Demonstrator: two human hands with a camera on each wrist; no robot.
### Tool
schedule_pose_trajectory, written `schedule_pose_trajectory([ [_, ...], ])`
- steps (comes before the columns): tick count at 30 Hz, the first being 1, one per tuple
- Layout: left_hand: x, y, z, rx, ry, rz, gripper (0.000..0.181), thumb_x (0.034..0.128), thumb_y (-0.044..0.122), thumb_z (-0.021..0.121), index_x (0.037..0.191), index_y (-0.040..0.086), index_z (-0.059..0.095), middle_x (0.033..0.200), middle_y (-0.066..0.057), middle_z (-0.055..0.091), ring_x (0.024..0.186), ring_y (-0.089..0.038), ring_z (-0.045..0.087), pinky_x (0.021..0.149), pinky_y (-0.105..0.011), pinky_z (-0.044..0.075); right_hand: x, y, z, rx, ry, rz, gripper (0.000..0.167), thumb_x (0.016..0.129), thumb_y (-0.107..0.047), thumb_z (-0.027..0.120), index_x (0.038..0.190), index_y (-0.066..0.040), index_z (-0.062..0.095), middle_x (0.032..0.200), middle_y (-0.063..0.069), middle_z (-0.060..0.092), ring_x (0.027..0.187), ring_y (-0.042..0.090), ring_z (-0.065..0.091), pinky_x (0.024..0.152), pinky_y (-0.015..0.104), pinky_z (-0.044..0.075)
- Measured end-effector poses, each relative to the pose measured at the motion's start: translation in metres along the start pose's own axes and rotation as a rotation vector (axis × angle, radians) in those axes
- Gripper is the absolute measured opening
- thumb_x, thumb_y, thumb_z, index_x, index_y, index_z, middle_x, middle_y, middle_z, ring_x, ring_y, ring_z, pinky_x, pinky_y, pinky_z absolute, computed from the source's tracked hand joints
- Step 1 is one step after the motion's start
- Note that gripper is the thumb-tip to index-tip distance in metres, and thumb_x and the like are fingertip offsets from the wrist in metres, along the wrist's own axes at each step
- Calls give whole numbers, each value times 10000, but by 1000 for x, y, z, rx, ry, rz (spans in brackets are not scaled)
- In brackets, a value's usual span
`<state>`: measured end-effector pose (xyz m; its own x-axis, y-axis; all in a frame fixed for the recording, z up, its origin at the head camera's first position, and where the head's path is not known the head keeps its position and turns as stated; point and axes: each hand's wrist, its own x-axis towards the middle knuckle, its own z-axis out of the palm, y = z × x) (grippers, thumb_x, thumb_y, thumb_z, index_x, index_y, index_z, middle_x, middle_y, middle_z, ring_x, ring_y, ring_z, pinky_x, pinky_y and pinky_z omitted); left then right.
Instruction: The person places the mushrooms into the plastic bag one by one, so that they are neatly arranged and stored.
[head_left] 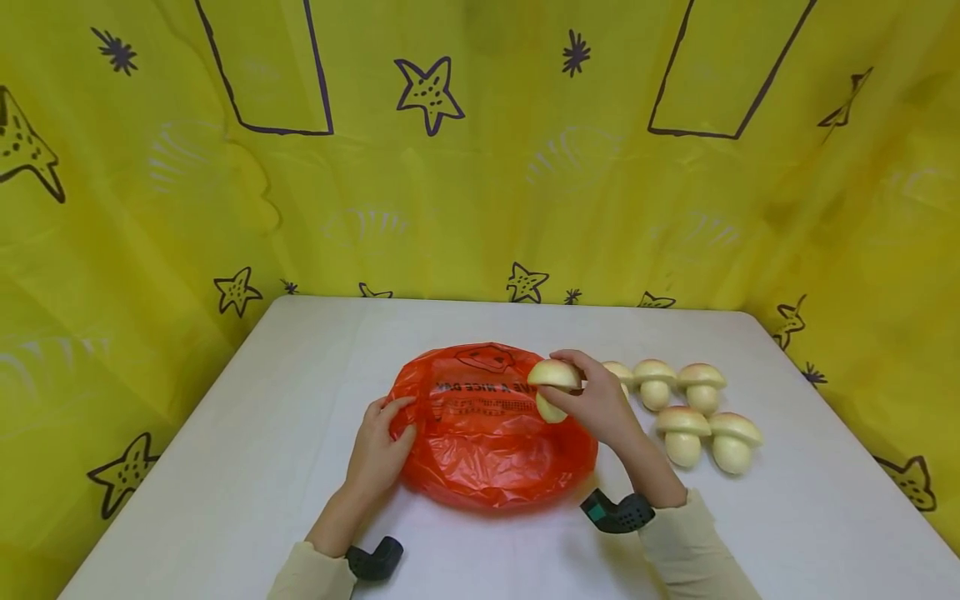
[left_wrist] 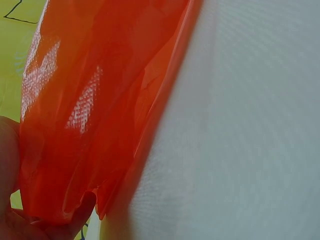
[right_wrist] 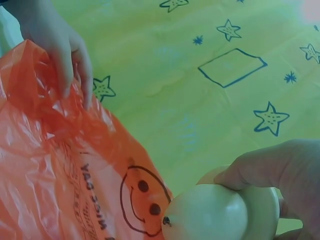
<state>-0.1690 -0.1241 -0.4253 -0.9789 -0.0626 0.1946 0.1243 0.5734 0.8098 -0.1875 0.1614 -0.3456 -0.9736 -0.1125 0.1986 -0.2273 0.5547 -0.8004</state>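
A red plastic bag (head_left: 480, 450) with printed lettering lies on the white table. The left hand (head_left: 381, 446) grips its left edge, fingers curled into the plastic; in the left wrist view the fingertips hold the bag (left_wrist: 100, 100). Over the bag's right part, the right hand (head_left: 600, 404) pinches a cream toy mushroom (head_left: 553, 375) by its cap, stem downward. The right wrist view shows the mushroom's rounded stem (right_wrist: 205, 215) beside the bag's printed face, with the right hand (right_wrist: 280, 175) around the cap.
To the right of the bag stand several more mushrooms in two rows, among them a back one (head_left: 702, 387) and a front one (head_left: 735, 442). A yellow curtain (head_left: 465, 208) with drawn stars hangs behind the white table (head_left: 247, 450).
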Motion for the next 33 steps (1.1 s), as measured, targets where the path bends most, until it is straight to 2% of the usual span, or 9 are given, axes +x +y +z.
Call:
schedule_pose_trajectory([
  [8, 1, -1, 0, 4, 0, 6, 365, 855, 122, 588, 1218, 88, 571, 1231, -148, 443, 1104, -291, 465, 843, -433, 479, 3, -5, 10, 50, 12, -5, 443, 782, -163, 723, 1178, -51, 559, 1070, 140, 582, 887, 266, 539, 677, 318, 508],
  [16, 0, -1, 0, 9, 2, 16, 367, 853, 104, 587, 1217, 69, 568, 1228, -162, 443, 1103, -306, 465, 839, -443, 479, 5, -6, 18, 88, -12, 9, 463, 781, -170, 727, 1194, -63, 547, 1069, 126, 581, 874, 257, 548, 688, 330, 514],
  [27, 0, 0, 1, 6, 2, 18, 366, 854, 110, 588, 1216, 64, 569, 1226, -167, 444, 1102, -310, 468, 848, -445, 473, 18, -14, 31, 49, -5, -10, 451, 767, -225, 741, 1171, -119, 573, 1045, 76, 594, 878, 233, 543, 697, 337, 496],
  [33, 1, -1, 0, 9, 3, 33, 366, 853, 99, 586, 1216, 57, 568, 1226, -176, 446, 1103, -320, 469, 864, -455, 462, 25, -20, 43, 62, 7, -34, 441, 771, -190, 735, 1168, -89, 571, 1039, 89, 590, 865, 237, 544, 681, 338, 500],
])
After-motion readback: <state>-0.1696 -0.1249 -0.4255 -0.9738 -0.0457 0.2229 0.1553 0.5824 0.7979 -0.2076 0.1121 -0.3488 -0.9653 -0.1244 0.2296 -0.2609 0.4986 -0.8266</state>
